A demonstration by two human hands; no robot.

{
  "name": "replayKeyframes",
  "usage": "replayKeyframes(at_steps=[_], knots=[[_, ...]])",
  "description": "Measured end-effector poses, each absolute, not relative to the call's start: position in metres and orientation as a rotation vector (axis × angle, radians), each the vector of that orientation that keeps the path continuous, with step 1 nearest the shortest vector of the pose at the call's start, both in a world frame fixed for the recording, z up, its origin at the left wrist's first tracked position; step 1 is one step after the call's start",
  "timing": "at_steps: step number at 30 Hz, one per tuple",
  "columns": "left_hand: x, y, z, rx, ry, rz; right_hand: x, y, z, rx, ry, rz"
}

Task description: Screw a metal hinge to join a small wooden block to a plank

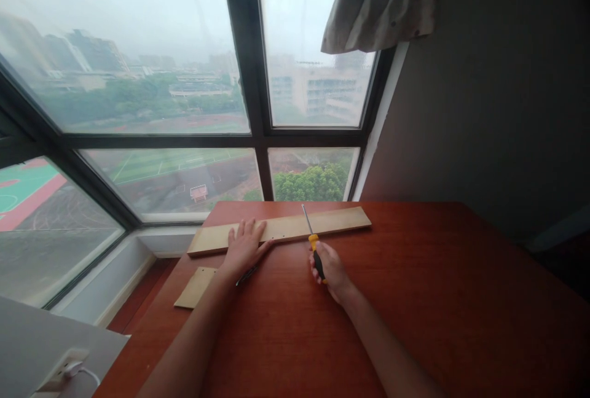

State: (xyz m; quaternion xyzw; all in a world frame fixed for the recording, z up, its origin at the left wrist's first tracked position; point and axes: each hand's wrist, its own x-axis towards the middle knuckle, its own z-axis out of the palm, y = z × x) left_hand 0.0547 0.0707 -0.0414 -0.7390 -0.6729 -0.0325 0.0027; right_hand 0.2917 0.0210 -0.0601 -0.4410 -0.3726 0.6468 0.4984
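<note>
Head view: The right hand (328, 268) grasps the screwdriver (313, 240) by its handle (318, 264), leaving the shaft (307, 220) free. The long board (288, 227) lies just beyond this grip; the left hand (246, 245), spread open, rests upon it, apparently for steadying.

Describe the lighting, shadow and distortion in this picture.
In the head view, hazy daylight enters through the window, its outside scene washed out; in the head view, the wall sinks into shadow, nearly black at the upper-right corner; in the head view, window bars slant as in wide-angle footage, while the screwdriver in the right hand stays distinguishable.
</note>
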Motion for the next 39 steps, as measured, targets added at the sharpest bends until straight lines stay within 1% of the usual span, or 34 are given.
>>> replayKeyframes(at_steps=[6,15,25,39], knots=[[0.093,0.075,-0.042,-2.365,-2.024,-0.134,0.291,0.022,-0.059,-1.087,-0.901,1.536],[0.119,0.076,-0.047,-2.421,-1.935,-0.181,0.288,0.022,-0.061,-1.102,-0.956,1.501],[0.124,0.073,-0.046,-2.436,-1.937,-0.273,0.29,0.019,-0.059,-1.092,-1.007,1.469],[0.127,0.075,-0.044,-2.431,-1.934,-0.247,0.287,0.021,-0.068,-1.052,-1.035,1.425]])
